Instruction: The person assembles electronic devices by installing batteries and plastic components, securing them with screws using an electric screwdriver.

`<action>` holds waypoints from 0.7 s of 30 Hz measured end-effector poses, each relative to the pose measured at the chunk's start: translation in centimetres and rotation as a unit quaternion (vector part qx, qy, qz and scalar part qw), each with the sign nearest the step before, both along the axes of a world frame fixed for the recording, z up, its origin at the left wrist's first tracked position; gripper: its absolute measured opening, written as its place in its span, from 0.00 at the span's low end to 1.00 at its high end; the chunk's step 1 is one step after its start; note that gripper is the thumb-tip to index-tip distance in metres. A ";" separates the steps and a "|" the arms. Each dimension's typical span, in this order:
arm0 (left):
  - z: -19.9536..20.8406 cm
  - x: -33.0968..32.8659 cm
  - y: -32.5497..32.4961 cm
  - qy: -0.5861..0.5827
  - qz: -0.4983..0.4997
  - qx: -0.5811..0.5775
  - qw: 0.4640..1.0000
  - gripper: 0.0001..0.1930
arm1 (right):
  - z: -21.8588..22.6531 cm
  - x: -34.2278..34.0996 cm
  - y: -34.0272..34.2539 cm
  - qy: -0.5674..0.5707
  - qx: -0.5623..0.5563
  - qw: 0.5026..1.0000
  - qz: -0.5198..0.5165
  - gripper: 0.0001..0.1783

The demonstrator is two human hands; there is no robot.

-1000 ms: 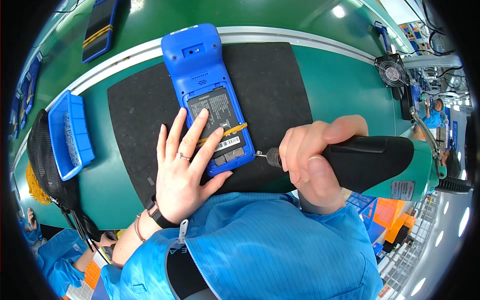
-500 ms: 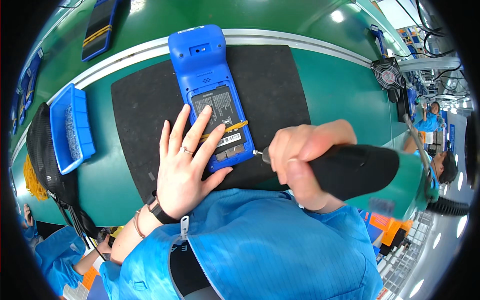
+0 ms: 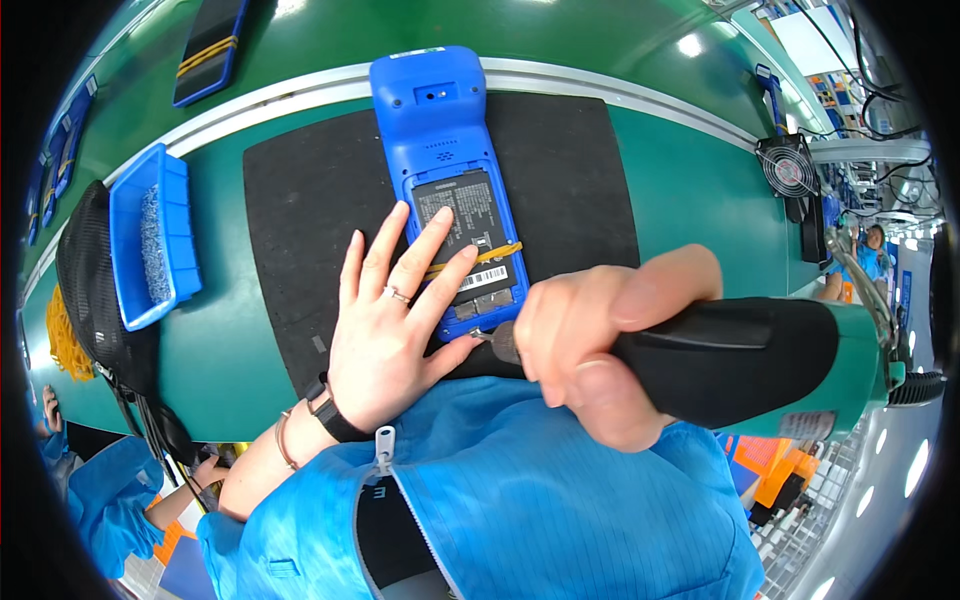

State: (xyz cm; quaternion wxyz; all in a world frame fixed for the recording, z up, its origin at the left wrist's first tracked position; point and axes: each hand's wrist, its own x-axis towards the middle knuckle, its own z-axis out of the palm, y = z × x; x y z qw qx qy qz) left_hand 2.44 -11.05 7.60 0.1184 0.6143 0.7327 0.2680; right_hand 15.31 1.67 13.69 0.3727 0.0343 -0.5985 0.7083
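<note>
While spreading the left hand (image 3: 385, 345) over the blue handset (image 3: 442, 150) on the black mat (image 3: 575, 190), clasps the screwdriver (image 3: 750, 365) in the right-hand grip (image 3: 605, 345), now shifted left, apparently to a new spot.

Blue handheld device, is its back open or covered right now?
Open: on the blue handheld device, the black battery lies exposed, with only a yellow rubber band and the left hand partly over it.

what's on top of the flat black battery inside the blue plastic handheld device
A thin yellow rubber band crosses the flat black battery, and two fingers of the bare left hand lie over it. The battery surface beneath them is hidden.
</note>
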 end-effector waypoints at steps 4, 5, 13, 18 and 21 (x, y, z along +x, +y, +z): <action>-0.1 -0.1 -0.3 0.004 -0.012 -0.003 1.000 0.37 | -0.7 -1.4 -0.9 0.022 -0.002 0.999 0.027 0.18; -0.2 -0.2 -0.3 0.003 -0.011 -0.003 1.000 0.37 | -0.9 -1.7 -1.0 0.026 -0.003 0.999 0.032 0.19; -0.7 -0.1 -0.2 0.012 -0.006 0.019 1.000 0.36 | -1.9 -2.3 -2.0 0.021 0.006 0.998 0.051 0.17; -0.2 -0.1 -0.2 0.018 0.002 -0.014 1.000 0.31 | -1.7 -2.1 -2.4 -0.043 0.028 0.997 0.051 0.14; -0.4 -0.2 -0.2 0.024 -0.001 0.000 1.000 0.31 | -1.0 -2.1 -2.6 -0.081 0.053 0.994 0.045 0.12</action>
